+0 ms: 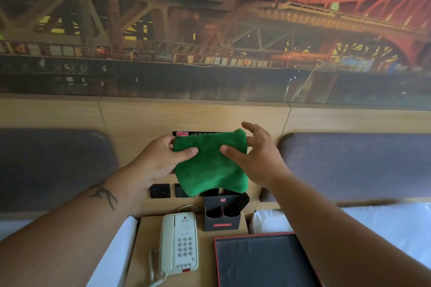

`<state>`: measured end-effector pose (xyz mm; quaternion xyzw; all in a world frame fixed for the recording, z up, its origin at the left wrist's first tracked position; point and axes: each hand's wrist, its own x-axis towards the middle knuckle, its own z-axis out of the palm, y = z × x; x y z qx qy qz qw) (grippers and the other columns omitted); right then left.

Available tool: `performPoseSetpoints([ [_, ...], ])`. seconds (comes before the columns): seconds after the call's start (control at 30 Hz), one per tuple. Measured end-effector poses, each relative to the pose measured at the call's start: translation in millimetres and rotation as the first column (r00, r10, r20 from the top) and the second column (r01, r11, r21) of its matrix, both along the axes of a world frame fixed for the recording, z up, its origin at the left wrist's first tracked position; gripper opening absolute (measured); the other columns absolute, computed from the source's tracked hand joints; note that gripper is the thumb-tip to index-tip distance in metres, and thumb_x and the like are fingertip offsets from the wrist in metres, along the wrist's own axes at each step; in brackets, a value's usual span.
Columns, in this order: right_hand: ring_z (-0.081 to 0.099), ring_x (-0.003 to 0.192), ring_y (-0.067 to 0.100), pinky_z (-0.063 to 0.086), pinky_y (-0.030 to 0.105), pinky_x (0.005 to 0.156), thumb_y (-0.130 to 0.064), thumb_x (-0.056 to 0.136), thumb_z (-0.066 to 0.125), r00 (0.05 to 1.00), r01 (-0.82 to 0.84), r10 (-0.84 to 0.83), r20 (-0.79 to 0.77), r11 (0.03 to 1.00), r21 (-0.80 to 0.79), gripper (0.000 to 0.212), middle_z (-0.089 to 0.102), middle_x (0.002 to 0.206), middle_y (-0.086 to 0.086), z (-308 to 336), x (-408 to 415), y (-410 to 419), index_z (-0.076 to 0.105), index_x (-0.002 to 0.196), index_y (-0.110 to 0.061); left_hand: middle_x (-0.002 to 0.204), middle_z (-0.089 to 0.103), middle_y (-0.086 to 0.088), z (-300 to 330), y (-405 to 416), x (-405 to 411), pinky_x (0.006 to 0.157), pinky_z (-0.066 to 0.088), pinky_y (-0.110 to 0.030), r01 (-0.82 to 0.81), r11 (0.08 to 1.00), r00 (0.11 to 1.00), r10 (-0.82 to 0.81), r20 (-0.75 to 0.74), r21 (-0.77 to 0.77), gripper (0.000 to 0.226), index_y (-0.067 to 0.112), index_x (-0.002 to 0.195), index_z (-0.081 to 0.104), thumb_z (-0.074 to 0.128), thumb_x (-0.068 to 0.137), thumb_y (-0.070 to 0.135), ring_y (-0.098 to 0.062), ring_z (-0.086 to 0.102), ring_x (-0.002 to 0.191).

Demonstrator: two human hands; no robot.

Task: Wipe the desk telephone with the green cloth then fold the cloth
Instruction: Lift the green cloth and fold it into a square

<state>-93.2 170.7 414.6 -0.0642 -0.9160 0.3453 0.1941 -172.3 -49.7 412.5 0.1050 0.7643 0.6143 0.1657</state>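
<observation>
I hold the green cloth (pixel 210 163) up in the air in front of the wooden wall panel, folded into a thick pad. My left hand (pixel 158 161) pinches its upper left corner with the thumb on the front. My right hand (pixel 258 154) touches its right edge, thumb pressed on the front and the other fingers spread behind. The cream desk telephone (pixel 178 243) lies on the wooden nightstand (pixel 205 261) well below the cloth, handset on its cradle along the left side, coiled cord trailing off the front left.
A dark holder (pixel 221 219) with a black remote (pixel 239 204) stands behind the phone. A black tray with a red rim (pixel 263 261) fills the nightstand's right part. Black wall switches (pixel 159 190) sit under the cloth. White beds and grey padded headboards flank both sides.
</observation>
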Motion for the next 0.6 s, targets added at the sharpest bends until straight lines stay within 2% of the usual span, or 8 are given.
performPoseSetpoints([
  [0.03,0.016,0.143,0.005,0.022,0.030,0.113,-0.073,0.071,0.063,1.000,-0.015,0.015,-0.011,1.000,0.021,0.059,0.038,0.148,-0.018,0,0,1,0.076,0.101,-0.024,0.104,0.072,-0.010,0,0,0,0.062,0.059,-0.030,-0.005,1.000,1.000,0.005,0.003,-0.004,0.041,0.017,0.116,0.060,0.079,0.080,0.024,-0.021,0.072,0.088],
  [0.1,0.015,0.143,0.000,0.019,0.027,0.112,-0.071,0.073,0.063,0.999,-0.033,0.032,-0.037,0.999,-0.020,0.053,0.041,0.147,-0.019,3,0,1,0.078,0.092,-0.024,0.108,0.068,-0.010,-1,-1,0,0.063,0.059,-0.031,0.025,1.000,0.999,-0.025,0.042,0.003,0.067,0.022,0.134,0.048,0.082,0.076,0.023,-0.022,0.070,0.092],
  [0.17,0.033,0.132,-0.008,0.029,0.018,0.104,-0.061,0.077,0.070,0.998,-0.047,0.041,-0.050,0.991,-0.123,0.040,0.054,0.136,-0.018,8,2,-1,0.079,0.088,-0.023,0.122,0.061,-0.011,-4,-3,-3,0.080,0.058,-0.035,0.119,0.993,0.991,-0.118,0.063,-0.023,0.109,0.033,0.151,0.029,0.089,0.061,0.021,-0.026,0.065,0.107],
  [0.23,0.055,0.098,-0.018,0.042,0.007,0.084,-0.047,0.079,0.077,0.998,-0.056,0.048,-0.043,0.972,-0.229,0.028,0.068,0.111,-0.014,12,7,-5,0.078,0.088,-0.020,0.131,0.055,-0.010,-5,-2,-2,0.093,0.053,-0.034,0.235,0.962,0.972,-0.233,0.028,-0.138,0.119,0.038,0.151,0.030,0.094,0.053,0.021,-0.024,0.059,0.118],
  [0.33,0.070,0.069,0.000,0.057,0.020,0.063,-0.040,0.076,0.082,0.999,-0.036,0.040,0.003,0.926,-0.375,0.021,0.076,0.078,-0.009,17,14,-9,0.079,0.083,-0.021,0.124,0.064,0.005,-6,3,0,0.090,0.049,-0.020,0.263,0.904,0.944,-0.313,-0.104,-0.338,0.076,0.031,0.129,0.062,0.094,0.061,0.023,-0.009,0.062,0.111],
  [0.43,0.070,0.060,0.005,0.054,0.018,0.051,-0.037,0.076,0.083,1.000,0.006,-0.004,0.006,0.915,-0.404,0.020,0.075,0.068,-0.008,19,19,-9,0.078,0.076,-0.018,0.114,0.063,0.004,-4,7,0,0.087,0.046,-0.024,0.156,0.872,0.887,-0.330,-0.322,-0.464,0.027,0.020,0.087,0.074,0.090,0.068,0.030,-0.014,0.061,0.106],
  [0.5,0.068,0.052,0.005,0.049,0.016,0.044,-0.039,0.076,0.083,0.998,0.055,-0.058,0.006,0.920,-0.389,0.026,0.072,0.060,-0.007,17,21,-8,0.075,0.068,-0.016,0.112,0.066,0.000,-4,8,-2,0.094,0.050,-0.033,0.159,0.873,0.871,-0.343,-0.350,-0.461,0.027,0.013,0.085,0.073,0.087,0.072,0.032,-0.016,0.063,0.103],
  [0.6,0.062,0.047,0.002,0.044,0.016,0.040,-0.043,0.078,0.080,0.992,0.110,-0.126,-0.021,0.925,-0.364,0.035,0.067,0.052,-0.007,9,22,-7,0.068,0.065,-0.012,0.104,0.075,-0.005,-1,9,3,0.092,0.057,-0.049,0.287,0.922,0.929,-0.334,-0.158,-0.261,0.021,0.019,0.098,0.070,0.079,0.081,0.026,-0.022,0.074,0.095],
])
